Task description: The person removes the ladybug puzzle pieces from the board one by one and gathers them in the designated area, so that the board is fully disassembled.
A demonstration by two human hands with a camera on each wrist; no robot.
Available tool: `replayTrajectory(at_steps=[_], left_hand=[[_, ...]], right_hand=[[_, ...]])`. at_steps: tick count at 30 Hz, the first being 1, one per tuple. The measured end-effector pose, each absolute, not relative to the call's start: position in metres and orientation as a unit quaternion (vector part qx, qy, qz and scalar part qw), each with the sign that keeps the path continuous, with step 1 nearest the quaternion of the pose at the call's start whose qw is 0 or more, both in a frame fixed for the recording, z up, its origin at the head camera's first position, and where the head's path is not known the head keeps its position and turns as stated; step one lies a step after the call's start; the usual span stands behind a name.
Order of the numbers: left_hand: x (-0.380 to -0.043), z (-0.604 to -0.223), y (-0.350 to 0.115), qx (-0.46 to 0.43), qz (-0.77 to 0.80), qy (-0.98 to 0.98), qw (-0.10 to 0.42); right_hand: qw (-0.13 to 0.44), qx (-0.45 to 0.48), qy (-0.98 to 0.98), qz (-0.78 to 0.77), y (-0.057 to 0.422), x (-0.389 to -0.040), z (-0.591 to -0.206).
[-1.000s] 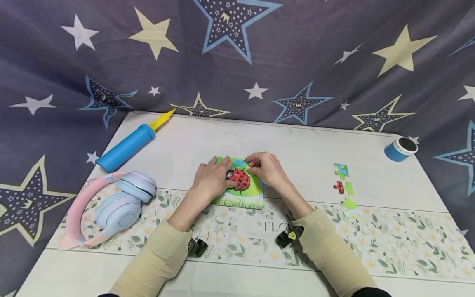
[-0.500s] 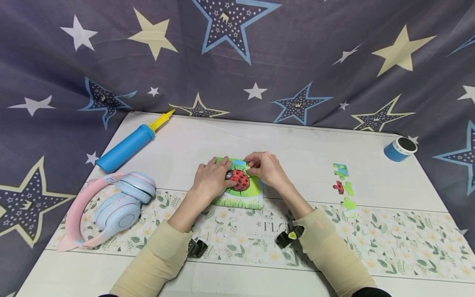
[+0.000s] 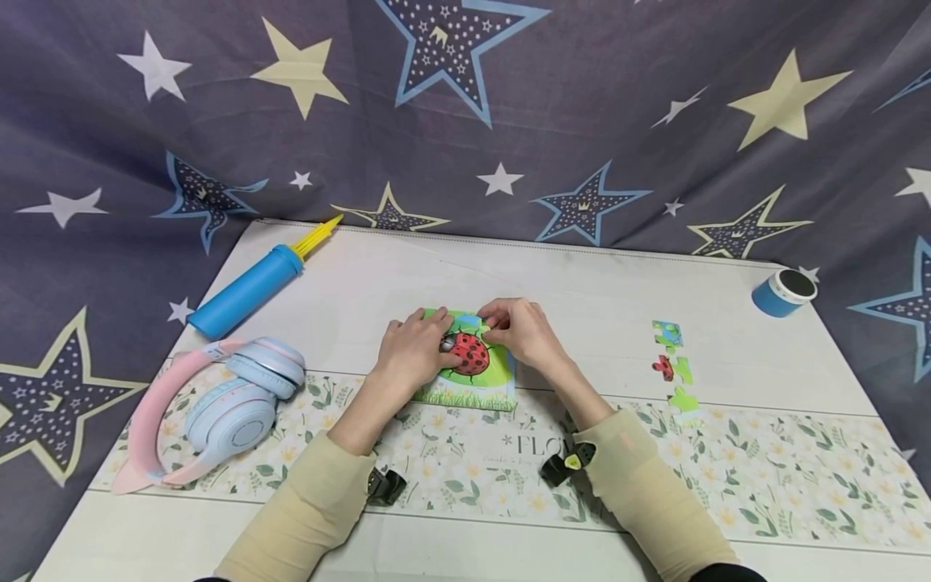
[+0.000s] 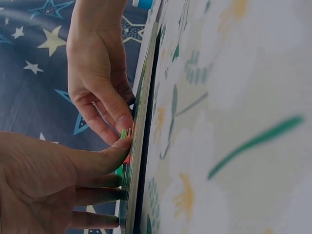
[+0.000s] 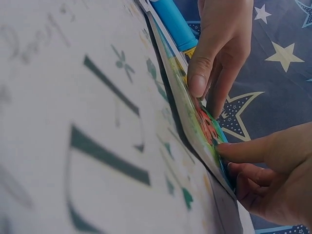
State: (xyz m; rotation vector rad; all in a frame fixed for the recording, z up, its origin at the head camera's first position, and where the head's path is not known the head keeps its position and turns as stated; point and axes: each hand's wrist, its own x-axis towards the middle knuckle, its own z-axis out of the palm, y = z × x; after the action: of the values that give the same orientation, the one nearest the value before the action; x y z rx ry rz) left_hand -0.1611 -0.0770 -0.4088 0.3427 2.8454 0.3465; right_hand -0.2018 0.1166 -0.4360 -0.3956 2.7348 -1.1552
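Observation:
A ladybug jigsaw puzzle [image 3: 476, 365] lies in a thin board on the table, a red ladybug on green with a strip of grass along its near edge. My left hand [image 3: 411, 352] rests on the board's left part, fingers extended and fingertips pressing down; its thumb touches the ladybug. At the upper right, my right hand [image 3: 522, 330] pinches a small puzzle piece [image 3: 485, 328] between thumb and fingers, mostly hidden by them. In the left wrist view a green and red edge [image 4: 126, 133] stands slightly raised between both thumbs. The right thumb [image 5: 243, 150] touches the puzzle's surface.
Several loose puzzle pieces [image 3: 682, 369] lie in a column to the right. A blue and white round container [image 3: 780, 293] stands at the far right. On the left are a blue hand pump [image 3: 247, 289] with a yellow nozzle and pink and blue headphones [image 3: 231, 416]. A starry curtain [image 3: 436, 153] hangs behind.

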Motion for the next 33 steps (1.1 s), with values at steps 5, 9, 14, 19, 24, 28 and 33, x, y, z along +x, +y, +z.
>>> replayTrajectory(at_steps=[5, 9, 14, 19, 24, 28, 33], left_hand=[[-0.161, -0.409, -0.078, 0.117, 0.123, 0.978, 0.123], [-0.162, -0.409, -0.078, 0.114, 0.125, 0.978, 0.12], [-0.162, -0.41, -0.077, 0.109, 0.133, 0.978, 0.115], [-0.162, -0.409, -0.077, 0.11, 0.131, 0.979, 0.112], [-0.162, -0.407, -0.078, 0.111, 0.131, 0.979, 0.111], [-0.161, -0.406, -0.078, 0.11, 0.135, 0.979, 0.109], [-0.16, -0.407, -0.078, 0.117, 0.135, 0.978, 0.108]], right_hand=[[0.071, -0.135, 0.91, -0.386, 0.116, -0.202, -0.436], [0.072, -0.134, 0.909, -0.389, 0.118, -0.203, -0.435], [0.081, -0.131, 0.906, -0.395, 0.122, -0.204, -0.434], [0.078, -0.137, 0.904, -0.397, 0.127, -0.205, -0.434], [0.072, -0.144, 0.9, -0.404, 0.135, -0.206, -0.433], [0.07, -0.147, 0.898, -0.408, 0.146, -0.207, -0.432], [0.066, -0.143, 0.896, -0.416, 0.161, -0.207, -0.431]])
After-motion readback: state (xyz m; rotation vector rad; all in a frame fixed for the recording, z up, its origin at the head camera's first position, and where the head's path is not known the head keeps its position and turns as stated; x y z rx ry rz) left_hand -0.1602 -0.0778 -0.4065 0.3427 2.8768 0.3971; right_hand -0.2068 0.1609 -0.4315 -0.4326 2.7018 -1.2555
